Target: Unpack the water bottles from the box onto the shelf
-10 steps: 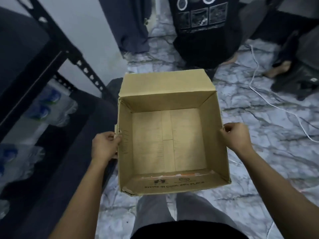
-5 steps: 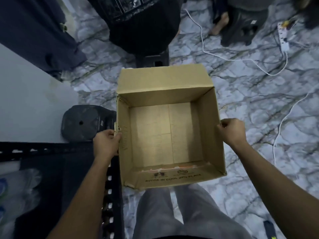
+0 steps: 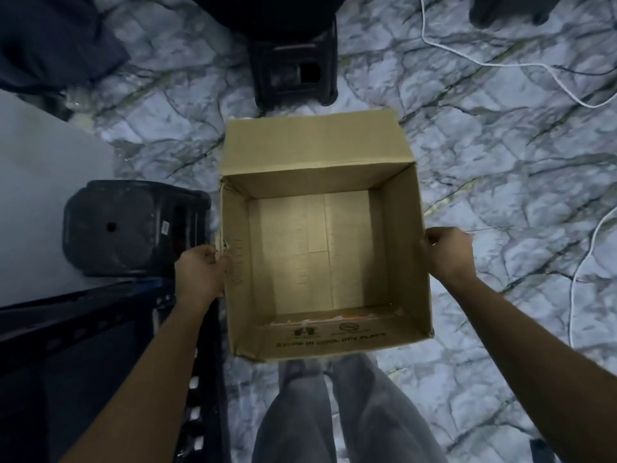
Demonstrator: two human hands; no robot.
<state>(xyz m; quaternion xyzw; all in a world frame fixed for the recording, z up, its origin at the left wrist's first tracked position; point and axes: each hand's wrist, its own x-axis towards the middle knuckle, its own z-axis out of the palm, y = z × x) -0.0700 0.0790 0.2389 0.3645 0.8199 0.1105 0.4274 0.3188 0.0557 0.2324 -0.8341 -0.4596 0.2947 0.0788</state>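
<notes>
Left hand [image 3: 199, 275] and right hand [image 3: 449, 251] grip the open cardboard box [image 3: 320, 248] by opposite walls above marble floor [image 3: 500, 155]

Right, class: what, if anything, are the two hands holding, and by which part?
The empty cardboard box, in a two-handed grip: left hand on the left wall's top edge, right hand on the right wall's top edge.

One wide camera sat on the person's head and looked almost straight down. The brown cardboard box [image 3: 310, 248] was close under it, in the middle of the view, with its open top facing the camera. The bare left arm [image 3: 160, 362] and bare right arm [image 3: 534, 355] ran up from the bottom corners. The grey trouser legs [image 3: 334, 412] showed at the bottom edge, and the white marble floor [image 3: 500, 162] lay below everything.
</notes>
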